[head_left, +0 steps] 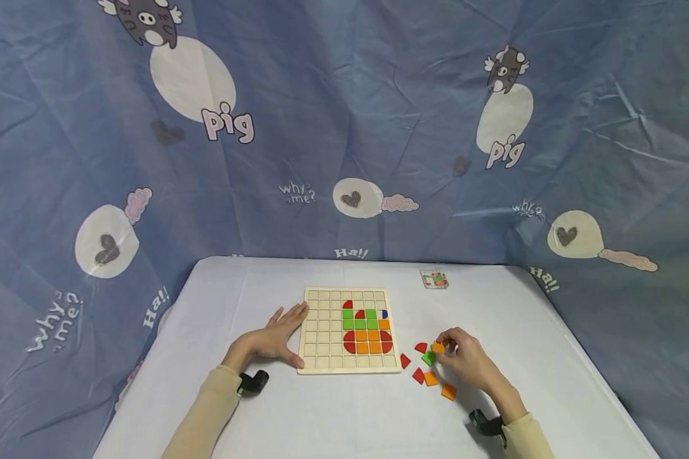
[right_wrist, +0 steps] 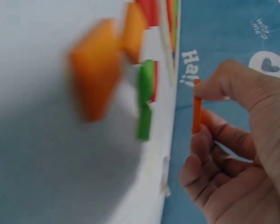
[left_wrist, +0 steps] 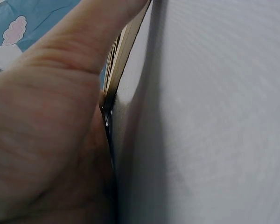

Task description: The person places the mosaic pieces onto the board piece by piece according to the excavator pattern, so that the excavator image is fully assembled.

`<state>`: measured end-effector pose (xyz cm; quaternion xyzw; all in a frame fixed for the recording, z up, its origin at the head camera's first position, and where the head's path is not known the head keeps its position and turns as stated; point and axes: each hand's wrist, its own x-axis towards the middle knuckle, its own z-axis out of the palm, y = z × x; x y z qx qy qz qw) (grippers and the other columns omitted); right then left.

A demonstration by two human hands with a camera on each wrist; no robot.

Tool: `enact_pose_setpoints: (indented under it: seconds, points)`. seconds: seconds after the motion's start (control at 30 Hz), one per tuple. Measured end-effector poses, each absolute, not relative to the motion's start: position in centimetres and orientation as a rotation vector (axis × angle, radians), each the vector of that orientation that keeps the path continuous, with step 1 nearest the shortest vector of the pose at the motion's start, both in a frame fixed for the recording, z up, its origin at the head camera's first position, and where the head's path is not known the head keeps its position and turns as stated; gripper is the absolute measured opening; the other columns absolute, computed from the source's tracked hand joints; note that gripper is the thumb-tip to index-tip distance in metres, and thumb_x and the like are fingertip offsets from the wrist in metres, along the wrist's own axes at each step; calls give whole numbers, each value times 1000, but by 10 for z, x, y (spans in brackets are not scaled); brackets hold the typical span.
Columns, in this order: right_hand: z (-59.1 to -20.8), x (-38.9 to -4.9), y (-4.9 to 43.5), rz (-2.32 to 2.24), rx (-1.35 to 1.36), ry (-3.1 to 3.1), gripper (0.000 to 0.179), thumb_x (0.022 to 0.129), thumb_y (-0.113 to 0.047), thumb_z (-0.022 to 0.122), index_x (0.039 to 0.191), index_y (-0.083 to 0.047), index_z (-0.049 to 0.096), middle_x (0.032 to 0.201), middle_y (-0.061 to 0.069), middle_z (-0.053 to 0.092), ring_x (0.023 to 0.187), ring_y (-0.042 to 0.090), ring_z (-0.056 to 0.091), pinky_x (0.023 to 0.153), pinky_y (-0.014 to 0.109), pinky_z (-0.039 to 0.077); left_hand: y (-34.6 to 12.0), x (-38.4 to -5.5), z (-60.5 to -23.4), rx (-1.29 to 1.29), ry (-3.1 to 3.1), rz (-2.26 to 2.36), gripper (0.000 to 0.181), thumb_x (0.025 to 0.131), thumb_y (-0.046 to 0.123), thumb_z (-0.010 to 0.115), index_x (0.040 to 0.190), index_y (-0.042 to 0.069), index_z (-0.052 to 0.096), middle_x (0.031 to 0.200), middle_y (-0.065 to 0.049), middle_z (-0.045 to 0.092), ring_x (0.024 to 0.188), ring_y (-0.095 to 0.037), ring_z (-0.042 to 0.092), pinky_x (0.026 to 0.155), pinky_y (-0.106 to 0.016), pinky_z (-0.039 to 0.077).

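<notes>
My left hand [head_left: 275, 336] lies with spread fingers against the left side of a wooden grid board [head_left: 321, 331], thumb at its lower left corner. Red, green, orange and blue tiles fill part of the board's right half. To the right of the board, my right hand [head_left: 466, 358] pinches an orange square tile [right_wrist: 197, 109] between thumb and fingers, raised off the table in the right wrist view. Under and around that hand lie loose pieces: green tiles [head_left: 428, 359], orange squares [head_left: 448, 391] and red quarter-round pieces [head_left: 418, 375].
A small picture card [head_left: 434, 279] with a coloured pattern lies at the back right of the white table [head_left: 344, 414]. Behind the table hangs a blue cloth [head_left: 298, 127] printed with pigs. Each wrist wears a black camera mount [head_left: 255, 382].
</notes>
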<state>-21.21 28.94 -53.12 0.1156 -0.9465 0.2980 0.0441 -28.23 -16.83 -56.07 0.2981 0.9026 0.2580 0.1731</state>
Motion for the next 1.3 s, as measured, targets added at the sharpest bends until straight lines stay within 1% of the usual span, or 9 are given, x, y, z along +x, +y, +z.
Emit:
enact_pose_setpoints:
  seconds: [0.1,0.3,0.5,0.67,0.8,0.97,1.1,1.3]
  points:
    - [-522,-226,279,933,450,-2854,25,76,-11,77,98,-12,65,91,-4,60,79,12,54,65,21,47,-169,-282,-561,844,2564,722,133,63,59,82,154,2,3,163,-12,-5,151,-31,-5,119,-56,-9]
    - [-513,-268,241,957,551,-2928,21,80,-17,73,99,-14,65,94,-4,61,82,11,54,70,24,49,-168,-282,-560,829,2563,723,134,63,58,83,154,3,3,163,-12,-5,151,-30,-5,119,-56,-10]
    - [-518,-310,197,963,720,-2971,19,82,-20,75,97,-12,67,91,-1,63,79,11,55,68,25,49,-168,-281,-562,821,2557,729,134,62,59,83,155,3,3,163,-12,-4,151,-30,-5,119,-55,-11]
    - [-527,-337,169,998,738,-3038,17,83,-19,75,96,-11,68,88,-2,62,77,11,56,69,24,51,-168,-280,-563,824,2552,738,133,63,58,83,154,3,3,163,-12,-4,151,-30,-5,119,-55,-10]
    - [-533,-350,157,1019,714,-3094,17,85,-17,74,99,-9,68,90,-1,63,79,11,56,71,26,51,-166,-281,-563,827,2546,734,133,63,59,82,154,2,2,163,-13,-5,151,-31,-5,119,-55,-11]
    - [-535,-360,152,1046,737,-3109,16,86,-16,74,100,-10,69,91,0,65,80,10,58,73,27,52,-165,-282,-563,817,2551,701,134,63,61,81,155,4,1,163,-11,-7,151,-30,-6,120,-54,-11]
    - [-534,-364,151,1075,742,-3124,14,86,-16,73,100,-14,70,93,-2,65,83,10,58,76,28,52,-166,-282,-561,802,2550,707,135,63,60,82,155,4,1,164,-10,-7,151,-28,-7,120,-54,-11]
    - [-529,-363,149,1058,765,-3121,13,86,-14,73,100,-14,72,97,-1,67,86,11,59,78,31,52,-167,-281,-558,802,2560,717,133,63,58,83,155,4,3,164,-10,-5,151,-28,-5,120,-54,-10]
